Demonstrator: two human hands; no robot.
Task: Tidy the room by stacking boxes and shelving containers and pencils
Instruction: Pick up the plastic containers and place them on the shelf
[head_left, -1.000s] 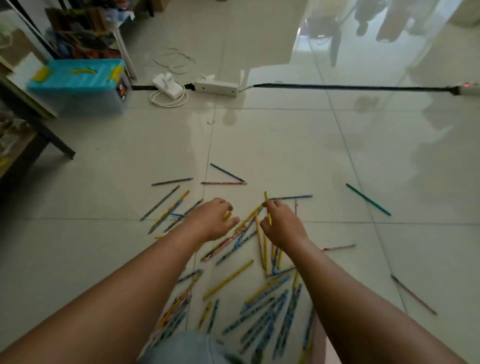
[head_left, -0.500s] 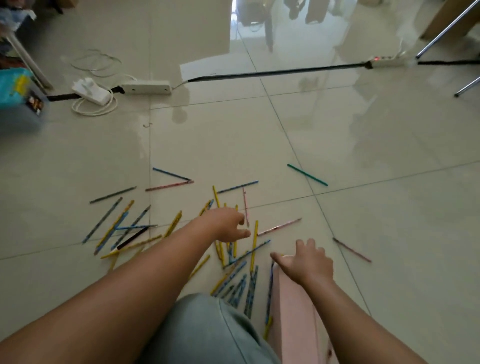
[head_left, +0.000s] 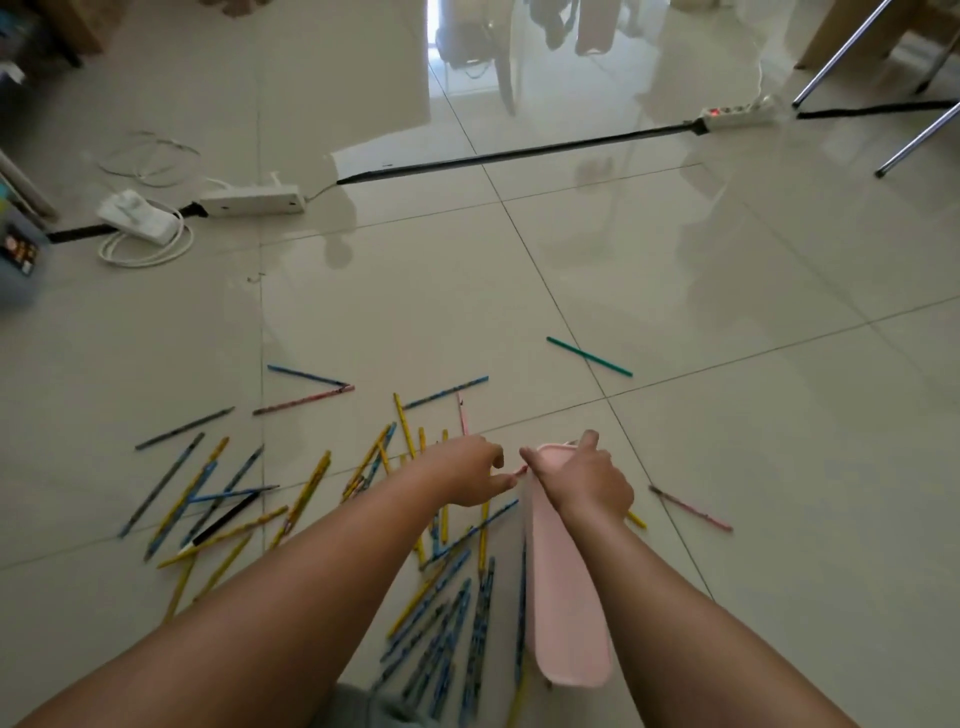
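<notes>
Several pencils (head_left: 218, 499) in yellow, blue, pink and black lie scattered over the tiled floor, thickest in front of me. A long pink container (head_left: 566, 597) lies among them on the right. My right hand (head_left: 582, 480) grips the container's far end, fingers curled over its rim. My left hand (head_left: 470, 475) hovers right beside it and pinches what looks like a pink pencil tip near the rim. A green pencil (head_left: 589, 356) lies alone farther out, and a pink one (head_left: 691, 508) lies to the right.
A black cable strip (head_left: 509, 153) crosses the floor between two white power strips (head_left: 252, 201) (head_left: 737, 111). A white charger with coiled cord (head_left: 137, 221) lies at left. Chrome furniture legs (head_left: 841, 52) stand at the top right. A plastic box edge (head_left: 18, 260) shows at far left.
The view has swung right. My right hand moved forward and closed over the pink container's far end. My left hand shifted right, next to that end.
</notes>
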